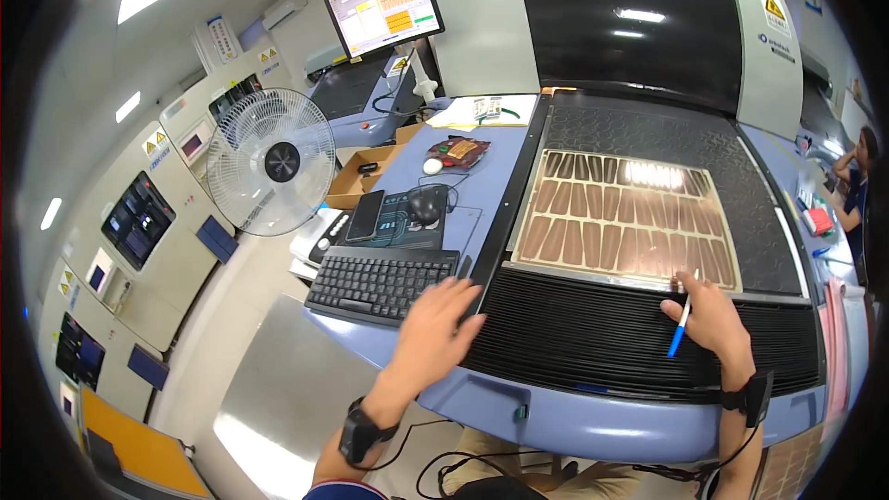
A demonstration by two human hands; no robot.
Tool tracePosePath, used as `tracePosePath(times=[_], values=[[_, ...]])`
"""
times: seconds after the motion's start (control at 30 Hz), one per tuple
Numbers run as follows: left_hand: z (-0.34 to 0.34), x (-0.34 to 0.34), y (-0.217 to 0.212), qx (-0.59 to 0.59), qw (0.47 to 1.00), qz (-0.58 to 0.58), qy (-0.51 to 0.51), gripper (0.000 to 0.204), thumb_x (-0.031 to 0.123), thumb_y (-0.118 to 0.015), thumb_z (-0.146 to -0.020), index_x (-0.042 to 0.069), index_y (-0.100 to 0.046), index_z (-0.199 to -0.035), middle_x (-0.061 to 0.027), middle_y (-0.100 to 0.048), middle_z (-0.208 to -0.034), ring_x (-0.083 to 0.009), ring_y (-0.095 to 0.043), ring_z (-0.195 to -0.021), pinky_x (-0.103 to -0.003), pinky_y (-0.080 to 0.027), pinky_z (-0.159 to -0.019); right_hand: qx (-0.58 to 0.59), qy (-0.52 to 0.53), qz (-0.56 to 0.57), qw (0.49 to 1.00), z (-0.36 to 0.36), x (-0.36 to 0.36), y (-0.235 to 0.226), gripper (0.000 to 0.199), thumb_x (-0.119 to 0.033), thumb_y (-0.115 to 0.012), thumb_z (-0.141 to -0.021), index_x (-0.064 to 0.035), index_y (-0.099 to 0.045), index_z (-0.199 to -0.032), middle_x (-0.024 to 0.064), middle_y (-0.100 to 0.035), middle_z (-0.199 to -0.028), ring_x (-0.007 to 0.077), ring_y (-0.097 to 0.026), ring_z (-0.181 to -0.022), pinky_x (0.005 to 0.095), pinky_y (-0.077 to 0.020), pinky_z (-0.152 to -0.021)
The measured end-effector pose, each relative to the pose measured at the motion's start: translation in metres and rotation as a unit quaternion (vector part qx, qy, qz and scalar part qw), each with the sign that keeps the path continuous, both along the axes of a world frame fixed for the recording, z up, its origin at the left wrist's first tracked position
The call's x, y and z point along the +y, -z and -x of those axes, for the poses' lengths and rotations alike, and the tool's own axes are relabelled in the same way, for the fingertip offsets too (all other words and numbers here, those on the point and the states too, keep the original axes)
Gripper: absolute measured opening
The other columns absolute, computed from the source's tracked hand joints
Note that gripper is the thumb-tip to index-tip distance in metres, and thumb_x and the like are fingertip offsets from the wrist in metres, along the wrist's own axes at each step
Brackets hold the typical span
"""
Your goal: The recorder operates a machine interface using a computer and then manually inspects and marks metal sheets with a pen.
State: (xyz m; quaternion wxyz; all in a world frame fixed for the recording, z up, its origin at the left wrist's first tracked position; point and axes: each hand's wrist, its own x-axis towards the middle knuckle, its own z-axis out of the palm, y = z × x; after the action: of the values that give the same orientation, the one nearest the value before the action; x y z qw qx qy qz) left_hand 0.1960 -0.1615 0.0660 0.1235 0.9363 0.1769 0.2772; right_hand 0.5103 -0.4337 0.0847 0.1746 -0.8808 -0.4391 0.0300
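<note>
My left hand (pixel 433 331) is open above the right end of a black keyboard (pixel 375 282). Its fingers and thumb are apart, and nothing is in it; whether it touches the keys I cannot tell. My right hand (pixel 713 319) is closed around a white marker pen with a blue end (pixel 681 331), which points down toward me. The fingertips of that hand are at the near edge of a flat panel (pixel 620 204) with rows of brown tapered shapes in a pale frame. This panel lies on the dark textured bed of a large machine.
Black ribbed bellows (pixel 593 329) run along the machine's front. Left of the bed are a mouse (pixel 426 206), a phone (pixel 366 216) and a dark red packet (pixel 458 153). A monitor (pixel 384 7) and a fan (pixel 273 162) stand farther left. Another person (pixel 857 185) is at far right.
</note>
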Motion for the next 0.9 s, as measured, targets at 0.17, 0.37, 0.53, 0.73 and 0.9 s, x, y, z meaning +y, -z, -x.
tracePosePath(times=[0.17, 0.37, 0.53, 0.73, 0.9], values=[[0.079, 0.016, 0.017, 0.041, 0.991, -0.071, -0.106, 0.049, 0.028, -0.073, -0.091, 0.007, -0.064, -0.134, -0.0231, -0.057, -0.143, -0.0449, -0.047, -0.137, -0.053, -0.036, -0.115, 0.031, -0.017, 0.014, 0.999, 0.008, 0.015, -0.015, 0.043, -0.032, -0.075, -0.091, 0.0022, -0.063, -0.115, 0.0257, -0.068, -0.101, 0.0442, -0.067, -0.098, 0.0495, -0.0536, -0.085], [0.074, 0.018, 0.025, 0.048, 0.993, -0.067, -0.088, 0.049, 0.032, -0.072, -0.092, 0.008, -0.065, -0.134, -0.0237, -0.053, -0.146, -0.0442, -0.045, -0.139, -0.053, -0.035, -0.116, -0.007, -0.026, -0.013, 1.0, -0.001, -0.001, 0.007, 0.049, -0.033, -0.075, -0.09, 0.0003, -0.062, -0.124, 0.0245, -0.067, -0.11, 0.0417, -0.066, -0.103, 0.0476, -0.0537, -0.092], [0.075, 0.021, 0.031, 0.039, 0.993, -0.07, -0.09, 0.047, 0.032, -0.071, -0.093, 0.009, -0.065, -0.133, -0.0247, -0.052, -0.148, -0.0438, -0.045, -0.14, -0.053, -0.035, -0.117, 0.01, -0.019, -0.009, 1.0, 0.003, -0.002, 0.002, 0.049, -0.033, -0.075, -0.09, 0.0011, -0.062, -0.123, 0.0249, -0.067, -0.106, 0.0414, -0.067, -0.102, 0.0477, -0.0543, -0.091], [0.086, 0.035, 0.023, 0.001, 0.988, -0.043, -0.149, 0.048, 0.031, -0.069, -0.095, 0.009, -0.063, -0.137, -0.0257, -0.045, -0.154, -0.045, -0.04, -0.143, -0.051, -0.034, -0.116, 0.016, -0.023, -0.015, 0.999, 0.003, 0.001, -0.003, 0.043, -0.03, -0.075, -0.09, 0.0004, -0.063, -0.118, 0.0255, -0.067, -0.103, 0.0413, -0.067, -0.099, 0.0481, -0.0546, -0.088], [0.095, 0.038, 0.028, 0.027, 0.988, -0.037, -0.146, 0.049, 0.031, -0.069, -0.095, 0.008, -0.062, -0.138, -0.0251, -0.045, -0.153, -0.0447, -0.04, -0.143, -0.052, -0.034, -0.116, 0.019, -0.028, -0.016, 0.999, 0.001, 0.002, 0.001, 0.042, -0.028, -0.075, -0.09, 0.0005, -0.062, -0.119, 0.0256, -0.067, -0.102, 0.0415, -0.067, -0.099, 0.0478, -0.0543, -0.088]])
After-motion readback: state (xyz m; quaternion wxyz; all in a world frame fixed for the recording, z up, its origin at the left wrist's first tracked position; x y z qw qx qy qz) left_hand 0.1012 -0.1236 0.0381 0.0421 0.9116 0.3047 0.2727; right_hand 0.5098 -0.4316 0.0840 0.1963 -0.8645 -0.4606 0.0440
